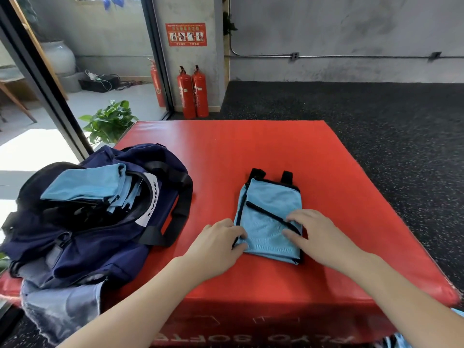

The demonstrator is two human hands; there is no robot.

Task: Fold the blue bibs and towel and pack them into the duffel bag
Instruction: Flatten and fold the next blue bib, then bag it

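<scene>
A light blue bib with black trim lies folded into a narrow rectangle on the red padded box. My left hand pinches the bib's near left edge between thumb and fingers. My right hand lies on the bib's near right part, fingers spread flat across the fabric. At the left stands the open navy duffel bag, with folded light blue bibs stacked in its opening.
A pale grey-blue cloth hangs off the box's near left corner beside the bag. More light blue fabric shows below the box at the bottom right. Two red fire extinguishers and a potted plant stand behind the box.
</scene>
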